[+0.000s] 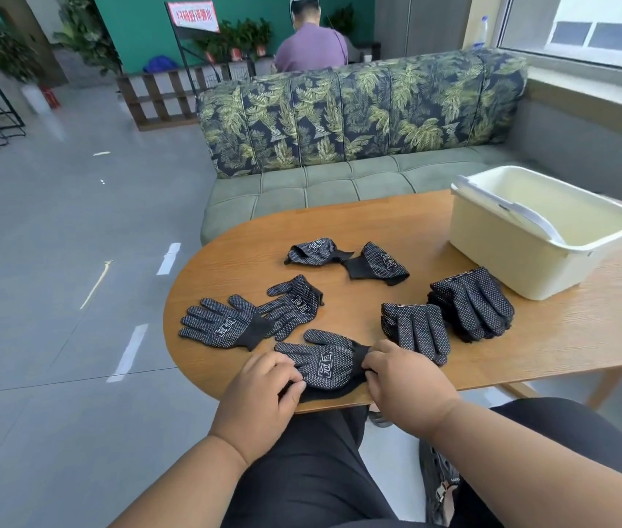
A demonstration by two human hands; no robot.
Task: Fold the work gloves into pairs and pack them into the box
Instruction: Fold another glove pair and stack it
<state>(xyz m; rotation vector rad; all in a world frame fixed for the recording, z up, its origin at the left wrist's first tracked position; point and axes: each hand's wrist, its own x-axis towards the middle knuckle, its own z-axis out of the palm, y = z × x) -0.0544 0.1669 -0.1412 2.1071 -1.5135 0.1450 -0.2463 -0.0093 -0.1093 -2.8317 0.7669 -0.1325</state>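
Observation:
Black work gloves with white dots lie on a wooden table. At the near edge, my left hand and my right hand both grip one stacked pair of gloves: the left at its finger end, the right at its cuff. Two flat gloves overlap to the left. Two folded bundles lie further back. Two glove stacks sit on the right. A cream plastic box, open and empty, stands at the back right.
A white handle rests across the box. A green sofa with a leaf-print back stands behind the table. A person sits beyond it, facing away. My dark-trousered legs are under the table's near edge. Grey floor lies to the left.

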